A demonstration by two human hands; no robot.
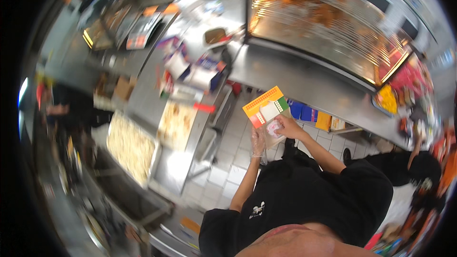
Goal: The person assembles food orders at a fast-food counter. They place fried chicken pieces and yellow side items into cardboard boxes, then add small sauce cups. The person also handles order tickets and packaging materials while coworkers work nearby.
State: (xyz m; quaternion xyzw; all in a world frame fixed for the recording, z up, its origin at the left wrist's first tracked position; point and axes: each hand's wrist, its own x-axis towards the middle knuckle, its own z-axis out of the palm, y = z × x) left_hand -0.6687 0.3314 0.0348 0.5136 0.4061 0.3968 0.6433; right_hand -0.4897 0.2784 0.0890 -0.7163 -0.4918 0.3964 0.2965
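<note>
One carton (269, 110), orange, green and white, lies near view centre toward 3 o'clock: right hand (287, 127) closes on its 4 o'clock side; left hand (257, 141), clear-gloved, meets its 7 o'clock corner, grip indeterminable. Lit display case (323, 28) stands toward 1 o'clock.

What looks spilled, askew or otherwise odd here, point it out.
The left hand wears a clear glove while the right hand looks bare, an odd mismatch. Purple-and-white cartons left of the lit food cabinet lie jumbled at different angles. No obvious spill shows, though blur hides detail.
</note>
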